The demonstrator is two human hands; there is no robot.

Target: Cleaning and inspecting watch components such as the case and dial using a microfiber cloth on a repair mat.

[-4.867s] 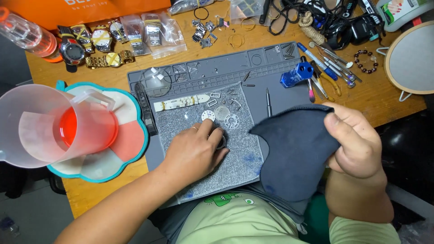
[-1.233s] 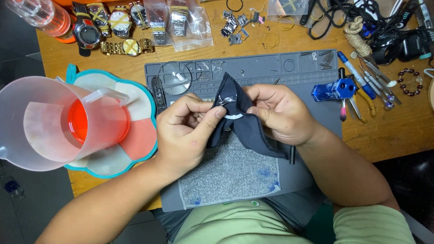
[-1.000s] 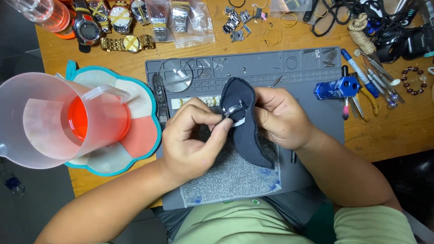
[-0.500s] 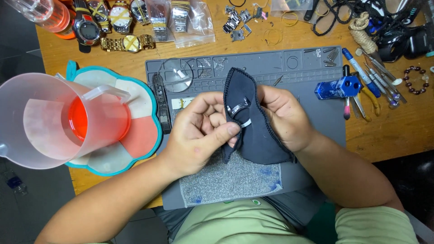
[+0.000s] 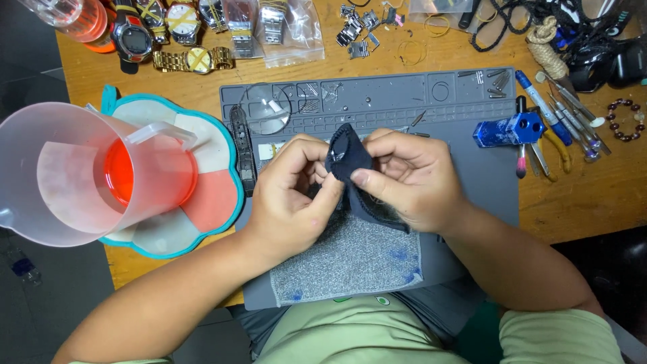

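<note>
Spreading across the wooden table, the grey work mat is the landmark here, with a grey towel lying on its near part. Left of the mat stands a clear plastic jug holding orange-red liquid, on a teal-rimmed pad. Above the mat's middle, the left hand and right hand meet, fingers of both pinched on a dark blue cloth (bunched, so whatever it wraps is hidden). A blue tool block sits on the mat's right side; wristwatches lie beyond its far left corner.
</note>
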